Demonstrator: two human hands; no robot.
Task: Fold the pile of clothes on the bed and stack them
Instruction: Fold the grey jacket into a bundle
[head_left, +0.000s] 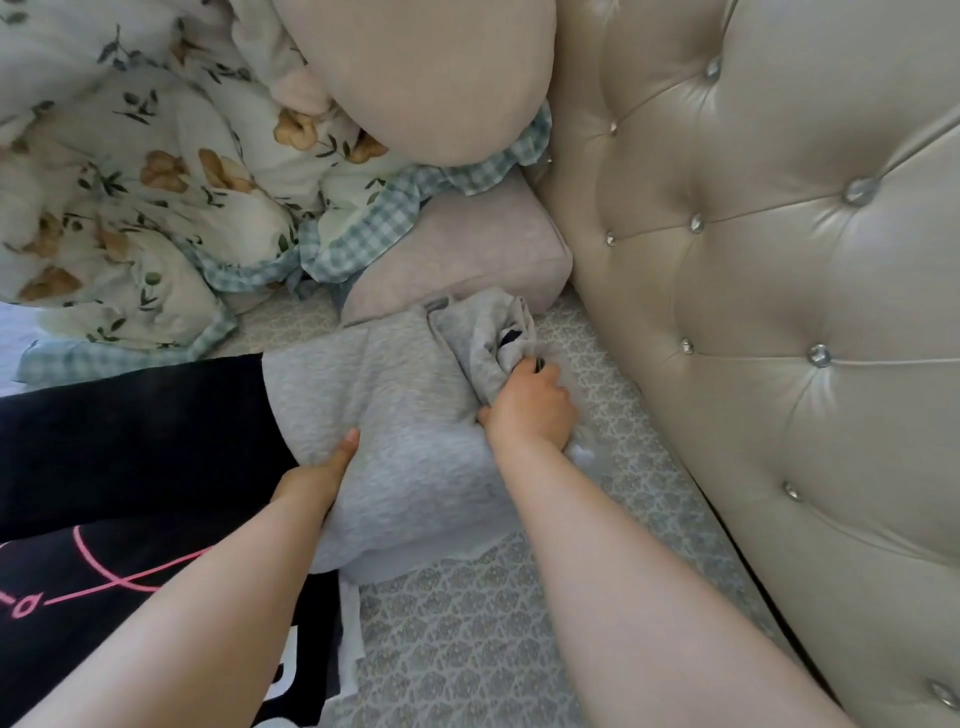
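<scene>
Head view, read from left to right. A floral quilt (130, 171) with a green checked border is lying bunched at the upper left, and a black garment (124, 441) bearing a pink line print is spreading across the lower left of the patterned bedsheet (467, 623). The left hand (317, 480) is resting at the near left edge of a folded grey sweatshirt (410, 441); its thumb is lying on top of the fabric while the fingers are passing out of sight beneath the fold, so the hand is gripping that edge. The sweatshirt itself is sitting in the middle of the bed, overlapping the black garment on its left and touching a pale pink pillow (467, 254) at its far side. The right hand (530, 405) is working at the sweatshirt's far right corner, where its curled fingers are clutching a gathered bunch of grey cloth (a dark inner patch is showing within the bunch). A rounded beige cushion (431, 78) is leaning above the pink pillow, pressing on the quilt's checked border. A tufted, cream headboard (779, 260) with glinting studs is filling the right side, running along the edge of the sheet.
</scene>
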